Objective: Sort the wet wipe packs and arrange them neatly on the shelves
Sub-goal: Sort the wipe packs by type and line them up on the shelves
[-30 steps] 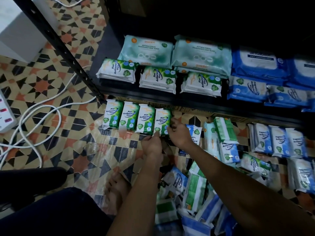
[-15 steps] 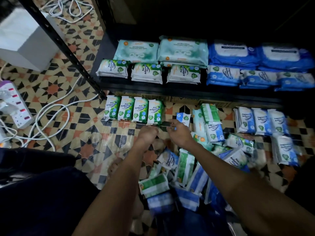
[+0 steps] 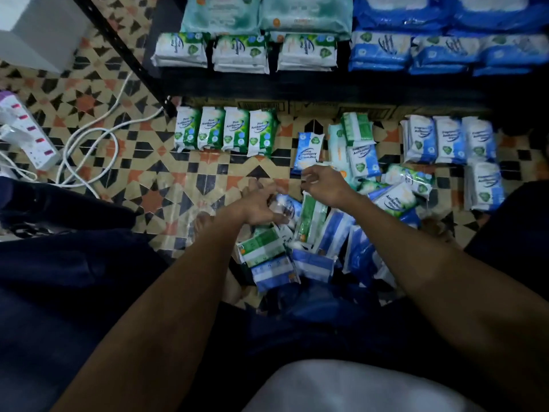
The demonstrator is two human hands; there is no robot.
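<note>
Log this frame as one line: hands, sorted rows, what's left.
left hand: open over pile | right hand: open over pile | green row: four upright on floor | mixed pile: unsorted

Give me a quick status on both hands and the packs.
Left hand open over loose floor pile. Right hand open, empty. Four green pine packs lined upright. Nothing in the way.

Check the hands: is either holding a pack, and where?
Neither plainly holds one. Left hand is spread over the loose pile; right hand curls above it, contact unclear.
</note>
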